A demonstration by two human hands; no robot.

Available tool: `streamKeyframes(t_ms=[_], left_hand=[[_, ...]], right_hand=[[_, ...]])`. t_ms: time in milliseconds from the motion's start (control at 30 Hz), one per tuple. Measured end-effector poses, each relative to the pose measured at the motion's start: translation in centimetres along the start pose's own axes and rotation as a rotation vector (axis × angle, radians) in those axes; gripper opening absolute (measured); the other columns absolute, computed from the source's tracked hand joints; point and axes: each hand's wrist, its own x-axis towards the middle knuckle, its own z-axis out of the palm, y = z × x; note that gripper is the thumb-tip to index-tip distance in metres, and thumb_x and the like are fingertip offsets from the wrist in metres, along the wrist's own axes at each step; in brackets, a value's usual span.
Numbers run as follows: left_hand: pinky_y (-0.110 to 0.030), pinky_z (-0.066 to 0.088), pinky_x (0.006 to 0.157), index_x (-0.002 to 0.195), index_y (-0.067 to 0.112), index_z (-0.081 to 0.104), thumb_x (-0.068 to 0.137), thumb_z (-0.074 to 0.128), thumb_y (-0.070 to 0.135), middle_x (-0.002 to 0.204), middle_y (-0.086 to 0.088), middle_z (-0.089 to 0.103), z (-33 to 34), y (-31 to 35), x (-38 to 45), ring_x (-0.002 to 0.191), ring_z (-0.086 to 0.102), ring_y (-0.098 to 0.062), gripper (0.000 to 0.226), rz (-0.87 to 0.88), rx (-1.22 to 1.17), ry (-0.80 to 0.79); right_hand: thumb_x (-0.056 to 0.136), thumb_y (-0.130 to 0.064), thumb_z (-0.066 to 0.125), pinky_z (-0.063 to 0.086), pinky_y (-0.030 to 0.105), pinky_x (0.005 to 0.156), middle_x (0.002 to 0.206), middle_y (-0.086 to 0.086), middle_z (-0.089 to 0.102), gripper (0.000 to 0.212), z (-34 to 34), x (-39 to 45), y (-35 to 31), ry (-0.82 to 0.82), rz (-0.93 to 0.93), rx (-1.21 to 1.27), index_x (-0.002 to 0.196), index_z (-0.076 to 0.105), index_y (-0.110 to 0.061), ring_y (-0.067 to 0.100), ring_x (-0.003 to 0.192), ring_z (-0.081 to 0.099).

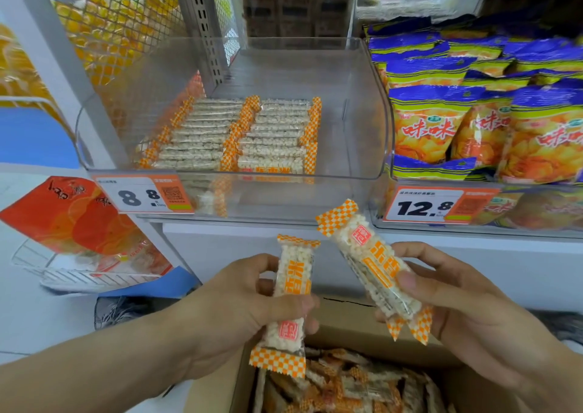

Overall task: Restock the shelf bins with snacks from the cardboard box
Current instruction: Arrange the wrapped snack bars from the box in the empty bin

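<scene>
orange-checked ends – puffed-rice snack bar (291, 299)

The shelf (315, 232) carries two clear bins (372, 103) of snacks.

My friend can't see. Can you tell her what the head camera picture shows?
Two hands, left and right, each hold an orange-checked puffed rice bar packet, left and right, above an open brown cardboard box of more. Ahead, a clear plastic shelf bin holds two rows of them.
</scene>
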Motion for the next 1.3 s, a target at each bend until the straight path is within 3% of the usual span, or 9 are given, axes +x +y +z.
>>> streamKeyframes(t_ms=[133, 300, 400, 600, 767, 900, 1000, 1133, 1300], left_hand=[[-0.053, 0.059, 0.086, 0.118, 0.002, 0.059, 0.074, 0.075, 0.013, 0.099, -0.022, 0.074, 0.3, -0.2, 0.2, 0.093, 0.072, -0.041, 0.048, 0.019, -0.05, 0.015], [-0.047, 0.061, 0.073, 0.123, 0.0, 0.054, 0.096, 0.055, 0.0, 0.102, -0.024, 0.074, 0.3, -0.2, 0.7, 0.089, 0.074, -0.039, 0.027, -0.012, -0.154, -0.018], [-0.04, 0.061, 0.071, 0.126, 0.004, 0.053, 0.083, 0.066, 0.019, 0.101, -0.02, 0.075, -0.2, -0.2, 0.8, 0.086, 0.074, -0.035, 0.046, 0.006, -0.083, -0.064], [-0.03, 0.051, 0.053, 0.103, 0.014, 0.078, 0.089, 0.06, 0.034, 0.08, -0.015, 0.07, -0.8, -0.3, 1.2, 0.067, 0.065, -0.024, 0.031, 0.066, -0.068, -0.028], [-0.027, 0.046, 0.039, 0.104, 0.001, 0.071, 0.096, 0.051, 0.014, 0.076, -0.026, 0.064, -0.3, 0.4, 2.1, 0.049, 0.059, -0.031, 0.025, -0.048, -0.166, 0.033], [-0.029, 0.053, 0.055, 0.116, 0.004, 0.069, 0.094, 0.063, 0.013, 0.092, -0.021, 0.074, -1.3, 0.0, 1.8, 0.071, 0.07, -0.027, 0.025, 0.029, -0.046, 0.002], [-0.029, 0.049, 0.064, 0.104, 0.003, 0.075, 0.074, 0.074, 0.03, 0.089, -0.015, 0.075, -1.6, -0.1, 1.5, 0.071, 0.071, -0.02, 0.041, 0.105, -0.02, 0.05], [-0.036, 0.053, 0.067, 0.098, 0.007, 0.078, 0.077, 0.066, 0.042, 0.096, -0.016, 0.075, -1.1, -0.2, 1.5, 0.077, 0.07, -0.024, 0.042, 0.13, -0.071, 0.063], [-0.043, 0.06, 0.081, 0.123, 0.0, 0.063, 0.065, 0.089, 0.049, 0.123, -0.026, 0.065, -1.0, -0.3, 1.2, 0.113, 0.065, -0.041, 0.08, 0.108, -0.153, -0.17]], right_hand=[[0.04, -0.023, 0.102, 0.06, 0.039, 0.067, 0.111, 0.028, 0.068, 0.074, 0.3, 0.1, 0.1, 0.027, 0.013, 0.055, 0.106, 0.072, -0.006, 0.04, 0.077, 0.067], [0.052, -0.017, 0.085, 0.06, 0.039, 0.062, 0.11, 0.027, 0.068, 0.065, 1.0, 0.4, 1.0, 0.051, 0.026, 0.075, 0.112, 0.068, 0.002, 0.034, 0.078, 0.069], [0.043, -0.021, 0.087, 0.057, 0.032, 0.052, 0.101, 0.025, 0.069, 0.076, 1.1, 0.6, 1.2, 0.121, 0.021, 0.059, 0.111, 0.067, 0.008, 0.026, 0.07, 0.068], [0.016, -0.039, 0.098, 0.053, 0.03, 0.063, 0.105, 0.018, 0.073, 0.093, -0.2, 0.3, 0.0, 0.171, 0.003, -0.025, 0.099, 0.076, -0.003, 0.02, 0.075, 0.069], [0.022, -0.039, 0.099, 0.058, 0.025, 0.062, 0.102, 0.023, 0.073, 0.084, -0.4, 0.3, 0.1, 0.096, 0.009, -0.167, 0.096, 0.077, -0.004, 0.026, 0.082, 0.072], [0.03, -0.04, 0.097, 0.057, 0.023, 0.07, 0.104, 0.022, 0.073, 0.076, -0.6, 0.5, 0.1, 0.09, -0.017, -0.229, 0.096, 0.078, -0.006, 0.028, 0.091, 0.072], [0.037, -0.042, 0.097, 0.055, 0.02, 0.074, 0.106, 0.018, 0.074, 0.073, -0.7, 0.4, -0.2, 0.075, -0.061, -0.283, 0.1, 0.078, -0.009, 0.028, 0.097, 0.072], [0.046, -0.042, 0.096, 0.053, 0.017, 0.074, 0.108, 0.011, 0.075, 0.064, -0.2, 0.3, 0.1, 0.037, -0.129, -0.348, 0.101, 0.08, -0.013, 0.02, 0.096, 0.072], [0.059, -0.047, 0.092, 0.057, 0.027, 0.082, 0.111, 0.007, 0.072, 0.055, 0.6, 0.9, 1.9, 0.063, -0.286, -0.417, 0.104, 0.079, -0.016, 0.024, 0.102, 0.07]])
